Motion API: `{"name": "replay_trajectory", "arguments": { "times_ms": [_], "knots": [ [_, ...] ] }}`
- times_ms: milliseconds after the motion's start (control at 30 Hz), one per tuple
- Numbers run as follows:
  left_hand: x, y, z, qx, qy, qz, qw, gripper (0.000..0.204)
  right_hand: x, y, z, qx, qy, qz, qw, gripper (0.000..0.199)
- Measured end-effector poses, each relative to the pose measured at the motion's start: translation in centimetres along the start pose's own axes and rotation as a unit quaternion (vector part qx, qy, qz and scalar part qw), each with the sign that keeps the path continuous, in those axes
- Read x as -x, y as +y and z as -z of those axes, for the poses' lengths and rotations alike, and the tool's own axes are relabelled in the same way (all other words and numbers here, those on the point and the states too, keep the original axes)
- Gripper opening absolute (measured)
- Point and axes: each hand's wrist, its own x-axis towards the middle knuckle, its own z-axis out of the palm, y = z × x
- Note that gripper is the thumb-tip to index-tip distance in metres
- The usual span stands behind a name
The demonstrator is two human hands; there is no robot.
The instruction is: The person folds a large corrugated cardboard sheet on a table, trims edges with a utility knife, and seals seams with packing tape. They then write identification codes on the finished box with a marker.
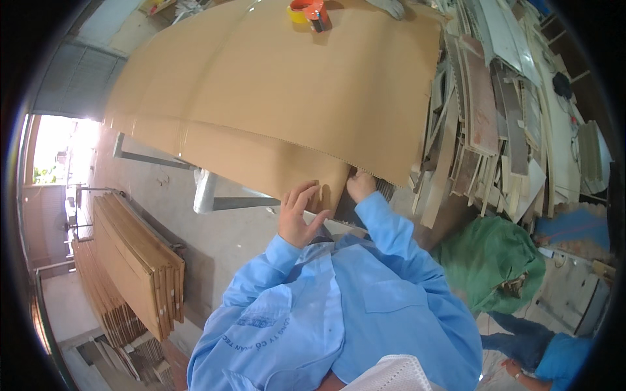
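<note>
A large brown cardboard sheet [274, 78] covers the work surface in front of me, its front part folded into a flap [261, 153] along a ragged crease. My left hand [302, 215] rests at the flap's near edge, fingers spread, with nothing gripped. Just to its right, my right hand [362, 186] is closed at the cardboard edge, beside a gap between the flap and the sheet's right portion. The tips of its fingers are partly hidden under the cardboard. An orange tape dispenser with a yellow roll [308, 13] sits at the sheet's far side.
Long strips of scrap board [479, 98] are piled to the right, near a green sack [492, 264]. Stacked flat cardboard [134, 260] leans at left. A metal frame leg [205, 190] juts out under the sheet. Another person [554, 355] is at lower right.
</note>
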Motion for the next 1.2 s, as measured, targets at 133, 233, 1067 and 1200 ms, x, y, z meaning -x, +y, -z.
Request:
{"name": "replay_trajectory", "arguments": {
  "times_ms": [133,233,1067,1200],
  "knots": [
    [0.1,-0.8,-0.4,-0.028,0.009,-0.013,0.999,0.055,-3.9,-0.7,0.3,-0.099,-0.020,-0.037,0.994,0.032],
    [0.2,-0.4,-0.6,-0.061,-0.018,-0.030,0.998,0.057,-4.6,-0.1,0.7,-0.266,-0.038,-0.094,0.959,0.035],
    [-0.9,1.0,-2.8,-0.142,-0.101,-0.033,0.984,0.085,-3.5,0.1,0.0,-0.488,-0.130,-0.163,0.847,0.042],
    [-1.0,1.2,-3.1,-0.142,-0.094,-0.023,0.985,0.082,-6.8,-1.0,-4.7,-0.462,-0.134,-0.173,0.860,0.042]
  ]
}}
